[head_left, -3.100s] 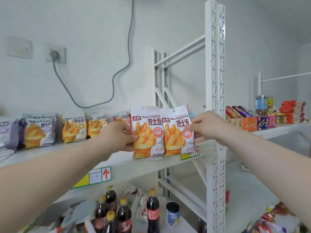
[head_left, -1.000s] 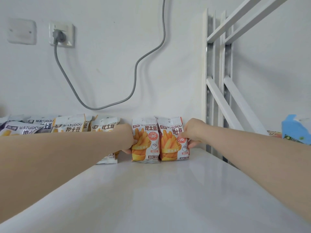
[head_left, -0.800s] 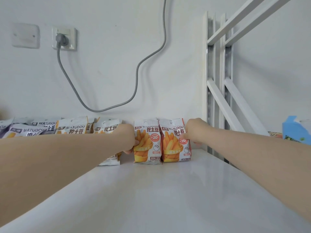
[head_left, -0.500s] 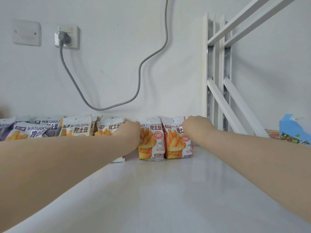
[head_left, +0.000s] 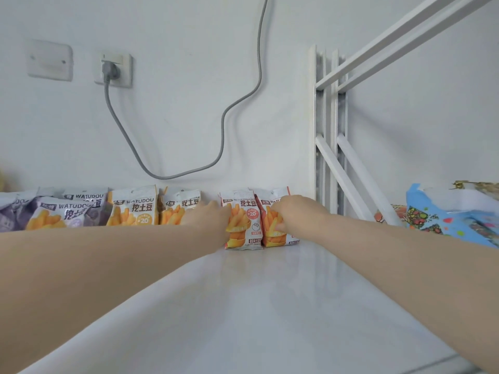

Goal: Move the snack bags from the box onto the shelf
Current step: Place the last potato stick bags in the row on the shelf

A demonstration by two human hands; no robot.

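Two bare forearms reach forward over the glossy white shelf [head_left: 243, 306] and converge on a pair of snack bags at its back edge, close against the wall. The left hand [head_left: 210, 220] shows its back to the camera, knuckles up, with its fingers laid over the left side of the left orange-red bag [head_left: 245, 222]. The fingertips are hidden, so I cannot tell whether they curl round the packet or merely press on it. The right hand [head_left: 295, 213] arches over the upper part of the right orange-red bag [head_left: 274, 237], fingers curled down over its top and thumb pressed on its front, pinching the packet. Both bags stand upright on the shelf, side by side and touching, bottom seams on the board. Each has a pale top band with dark Chinese characters, a heap of orange potato sticks printed below and a round red "20" badge; the left one also shows a small tomato outline. Further left along the wall stand two yellow bags [head_left: 132, 209] marked WATUDOU, then purple bags [head_left: 59, 214], all partly hidden by the left forearm. A grey cable [head_left: 224, 125] loops down from a wall socket [head_left: 113, 68], beside a white rack upright [head_left: 326, 130], and a blue patterned package [head_left: 445, 214] lies at the right.
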